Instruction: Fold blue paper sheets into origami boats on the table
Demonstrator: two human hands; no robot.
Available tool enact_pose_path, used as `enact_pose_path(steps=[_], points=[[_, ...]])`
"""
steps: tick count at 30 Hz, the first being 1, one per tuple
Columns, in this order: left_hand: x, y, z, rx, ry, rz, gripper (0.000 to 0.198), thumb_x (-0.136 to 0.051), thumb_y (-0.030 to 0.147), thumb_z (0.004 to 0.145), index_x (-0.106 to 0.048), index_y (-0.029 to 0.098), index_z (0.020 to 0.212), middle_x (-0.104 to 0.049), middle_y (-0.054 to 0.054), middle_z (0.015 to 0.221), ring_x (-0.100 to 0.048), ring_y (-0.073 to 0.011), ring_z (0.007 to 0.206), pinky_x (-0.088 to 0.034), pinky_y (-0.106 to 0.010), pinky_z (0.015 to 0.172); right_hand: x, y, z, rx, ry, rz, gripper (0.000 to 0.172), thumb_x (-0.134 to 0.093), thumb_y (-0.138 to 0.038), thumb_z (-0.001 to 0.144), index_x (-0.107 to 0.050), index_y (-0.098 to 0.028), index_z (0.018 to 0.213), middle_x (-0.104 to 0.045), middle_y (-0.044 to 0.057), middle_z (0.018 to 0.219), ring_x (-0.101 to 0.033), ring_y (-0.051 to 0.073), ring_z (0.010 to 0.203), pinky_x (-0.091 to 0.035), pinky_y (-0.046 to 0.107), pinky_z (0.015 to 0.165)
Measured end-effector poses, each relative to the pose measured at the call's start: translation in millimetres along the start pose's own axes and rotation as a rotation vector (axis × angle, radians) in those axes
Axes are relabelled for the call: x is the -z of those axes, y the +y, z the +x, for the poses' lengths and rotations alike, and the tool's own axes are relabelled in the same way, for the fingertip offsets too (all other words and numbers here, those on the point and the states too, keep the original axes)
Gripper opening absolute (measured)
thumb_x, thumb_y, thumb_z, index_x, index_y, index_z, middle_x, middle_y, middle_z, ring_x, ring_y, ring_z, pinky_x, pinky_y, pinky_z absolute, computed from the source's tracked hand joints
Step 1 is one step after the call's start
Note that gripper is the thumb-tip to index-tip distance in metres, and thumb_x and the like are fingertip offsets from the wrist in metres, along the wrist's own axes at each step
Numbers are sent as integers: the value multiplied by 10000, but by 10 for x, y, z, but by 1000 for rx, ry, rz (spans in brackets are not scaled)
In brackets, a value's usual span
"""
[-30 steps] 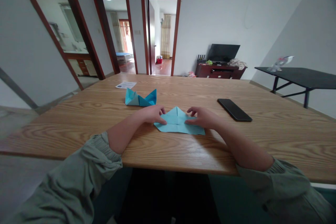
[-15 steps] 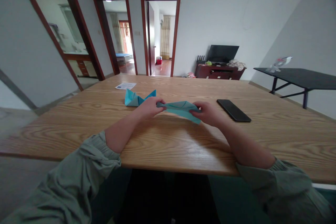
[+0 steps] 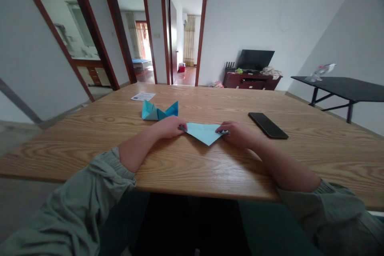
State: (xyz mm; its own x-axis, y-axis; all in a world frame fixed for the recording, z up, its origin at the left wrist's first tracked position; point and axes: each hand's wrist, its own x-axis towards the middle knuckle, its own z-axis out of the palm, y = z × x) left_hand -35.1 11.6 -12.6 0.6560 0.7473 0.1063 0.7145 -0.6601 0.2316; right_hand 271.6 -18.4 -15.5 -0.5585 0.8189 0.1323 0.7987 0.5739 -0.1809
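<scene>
The left hand [image 3: 169, 127] and right hand [image 3: 237, 134] rest on the oak-grained worktop [image 3: 210, 172], on either side of a light-blue folded paper [image 3: 204, 132]. The paper forms an inverted triangle, with its point toward the person and its long upper edge running between the hands. It sits at mid-worktop, directly in front of the person. The left fingers [image 3: 181, 127] are closed on the paper's left corner. The right fingers [image 3: 223, 131] are closed on its right corner.

A blue paper boat [image 3: 157, 111] stands just beyond the left hand, apart from the sheet. A black smartphone [image 3: 268, 125] lies face up to the right of the right hand. A small printed paper slip [image 3: 143, 96] lies near the far edge of the worktop, beyond the boat.
</scene>
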Motion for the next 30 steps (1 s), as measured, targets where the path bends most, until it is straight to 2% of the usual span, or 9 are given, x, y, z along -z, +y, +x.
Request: enact_pose_path(steps=[4, 8, 12, 19, 22, 25, 30], points=[[31, -4, -12, 26, -34, -28, 212, -576, 244, 807, -720, 206, 958, -710, -35, 931, -623, -173, 857, -438, -242, 760, 62, 23, -23, -50, -65, 49, 446, -554, -96, 713, -690, -242, 1112, -650, 50, 1129, -606, 203, 999, -434, 289, 930], [19, -42, -5, 9, -34, -48, 233, -544, 275, 834, -718, 202, 971, -709, -41, 940, -619, -166, 850, -439, -234, 749, 107, 92, -46, -59, -80, 86, 360, -550, -131, 747, -709, -239, 1051, -667, 41, 1088, -621, 180, 932, -461, 267, 867], [-8, -35, 14, 11, -13, -66, 263, -510, 302, 865, -709, 189, 995, -704, -55, 985, -615, -168, 877, -440, -241, 782, 121, 81, -41, -86, -76, 111, 285, -550, -196, 796, -721, -239, 1019, -690, 41, 1003, -625, 174, 871, -471, 268, 820], [-70, -27, 61, -1, 23, -67, 302, -521, 319, 850, -670, 198, 1083, -679, -49, 965, -601, -162, 843, -441, -242, 764, 75, 46, -12, -174, -51, 127, 301, -548, -255, 837, -684, -249, 1105, -687, 48, 966, -623, 175, 827, -474, 270, 761], [-78, -9, 65, 8, 54, -41, 312, -542, 314, 827, -656, 200, 1094, -661, -53, 983, -597, -168, 858, -445, -251, 780, 31, 78, 6, -168, -13, 78, 321, -557, -256, 828, -664, -228, 1129, -664, 70, 1016, -616, 184, 869, -467, 277, 794], [-59, 37, 57, 11, 85, 19, 261, -554, 305, 810, -668, 193, 1015, -648, -65, 1006, -596, -180, 868, -449, -264, 779, 11, 59, 16, -176, 20, 4, 317, -552, -261, 828, -658, -218, 1123, -643, 87, 1060, -610, 194, 913, -453, 285, 831], [2, 103, 34, 35, -11, 40, 221, -525, 285, 819, -686, 209, 950, -679, -39, 894, -605, -172, 804, -444, -255, 727, 39, -75, 16, -183, 3, -109, 275, -519, -233, 830, -682, -214, 1051, -655, 91, 1014, -618, 209, 887, -449, 293, 813]])
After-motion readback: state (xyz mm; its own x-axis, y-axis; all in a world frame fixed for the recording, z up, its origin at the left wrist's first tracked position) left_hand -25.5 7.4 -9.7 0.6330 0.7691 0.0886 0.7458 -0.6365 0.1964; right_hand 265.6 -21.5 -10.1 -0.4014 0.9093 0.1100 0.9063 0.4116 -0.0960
